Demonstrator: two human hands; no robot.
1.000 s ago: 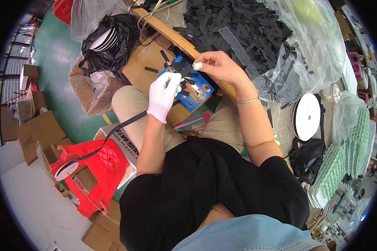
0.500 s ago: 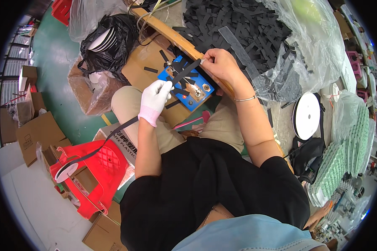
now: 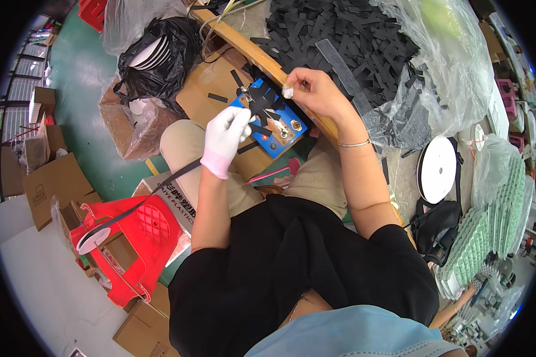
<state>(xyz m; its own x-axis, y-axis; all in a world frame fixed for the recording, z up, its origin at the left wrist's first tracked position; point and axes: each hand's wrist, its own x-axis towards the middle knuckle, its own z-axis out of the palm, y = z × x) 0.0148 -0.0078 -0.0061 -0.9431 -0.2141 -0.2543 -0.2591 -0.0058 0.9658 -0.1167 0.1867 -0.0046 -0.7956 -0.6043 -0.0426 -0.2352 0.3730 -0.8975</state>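
Note:
My left hand (image 3: 225,135), in a white glove with a pink cuff, is closed on a black fabric strap (image 3: 177,174). The strap runs back to a small white reel (image 3: 93,239) at the red plastic stool (image 3: 155,223). My bare right hand (image 3: 317,92) is in a pinch above the wooden table edge, with a small white bit (image 3: 287,93) at its fingertips. Whether that bit is held or wrapped round a finger, I cannot tell. Between the hands and beyond them sits a blue device (image 3: 273,144) with metal fittings, several cut black strips (image 3: 262,98) lying over it.
A big heap of black strips (image 3: 339,35) covers the table at the far right, with a clear ruler (image 3: 342,68) and plastic sheeting (image 3: 452,71) on it. A large white reel (image 3: 436,169) lies at right. A black bag (image 3: 161,59) of white discs stands at far left.
The black strip that stretched between my hands no longer spans them. My right hand has come away from it, and my left hand has shifted slightly right.

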